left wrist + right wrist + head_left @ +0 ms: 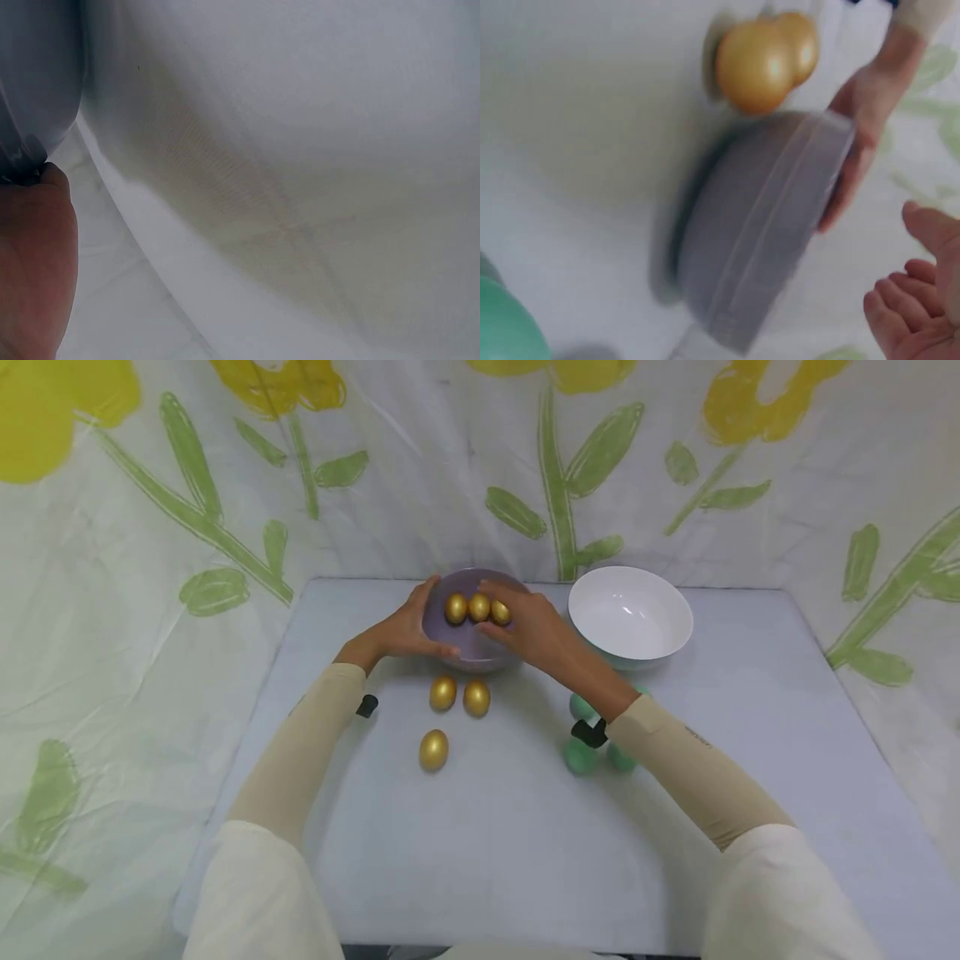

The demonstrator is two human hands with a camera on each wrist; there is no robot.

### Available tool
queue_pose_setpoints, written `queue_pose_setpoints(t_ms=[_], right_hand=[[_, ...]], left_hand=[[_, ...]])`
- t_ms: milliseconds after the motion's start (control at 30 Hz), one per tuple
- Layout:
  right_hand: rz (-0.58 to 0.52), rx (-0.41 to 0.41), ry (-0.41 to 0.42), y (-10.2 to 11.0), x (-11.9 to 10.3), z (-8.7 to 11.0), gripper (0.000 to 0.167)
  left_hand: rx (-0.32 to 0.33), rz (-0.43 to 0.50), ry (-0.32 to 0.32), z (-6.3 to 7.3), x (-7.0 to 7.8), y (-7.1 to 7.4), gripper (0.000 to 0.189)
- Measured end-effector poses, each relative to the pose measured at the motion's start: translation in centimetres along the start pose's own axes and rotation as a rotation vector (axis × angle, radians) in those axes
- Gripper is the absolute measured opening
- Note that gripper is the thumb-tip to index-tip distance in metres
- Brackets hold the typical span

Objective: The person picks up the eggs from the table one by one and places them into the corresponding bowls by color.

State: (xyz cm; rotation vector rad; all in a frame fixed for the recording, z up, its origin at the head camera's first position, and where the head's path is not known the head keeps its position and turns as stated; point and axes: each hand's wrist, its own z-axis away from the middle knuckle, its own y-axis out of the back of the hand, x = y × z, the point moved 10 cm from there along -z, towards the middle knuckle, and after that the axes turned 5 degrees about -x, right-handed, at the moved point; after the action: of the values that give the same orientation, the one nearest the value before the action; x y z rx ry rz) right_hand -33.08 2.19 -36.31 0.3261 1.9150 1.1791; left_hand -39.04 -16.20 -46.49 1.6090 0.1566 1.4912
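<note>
My left hand (405, 631) holds the left side of a purple bowl (474, 646), its thumb along the front rim. Over the bowl's right side reaches my right hand (534, 628), thumb and fingers apart. The right wrist view shows this hand (922, 307) with nothing in its grasp, near the bowl's (742, 232) open side. Inside the bowl lie golden eggs (456, 609), three in sight, the rightmost close to my right hand. On the table in front of it are three more: a golden egg (443, 692), another golden egg (476, 698) and a nearer golden egg (433, 750).
A bowl (630, 610), white inside and pale green outside, stands right of the purple one. Several green balls or eggs (581, 756) lie partly hidden beneath my right wrist. A flower-painted sheet (442, 502) hangs behind the white table (495, 860).
</note>
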Motion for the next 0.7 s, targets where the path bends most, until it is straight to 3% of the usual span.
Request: queue_pose_setpoints(t_ms=[133, 300, 533, 700], right_hand=[[-0.056, -0.024, 0.075, -0.4, -2.5, 2.3, 0.06], [-0.079, -0.097, 0.142, -2.6, -4.0, 4.4, 0.06], [-0.061, -0.21, 0.061, -6.6, -2.6, 5.9, 0.06], [-0.028, -0.25, 0.046, -8.3, -2.1, 6.1, 0.057]], left_hand=[[0.001, -0.001, -0.008, -0.1, 0.0, 0.1, 0.145], [0.0, -0.019, 0.0, -0.1, 0.0, 0.1, 0.146], [0.005, 0.008, 0.003, 0.0, 0.0, 0.2, 0.145], [0.004, 0.022, -0.007, 0.0, 0.1, 0.0, 0.145]])
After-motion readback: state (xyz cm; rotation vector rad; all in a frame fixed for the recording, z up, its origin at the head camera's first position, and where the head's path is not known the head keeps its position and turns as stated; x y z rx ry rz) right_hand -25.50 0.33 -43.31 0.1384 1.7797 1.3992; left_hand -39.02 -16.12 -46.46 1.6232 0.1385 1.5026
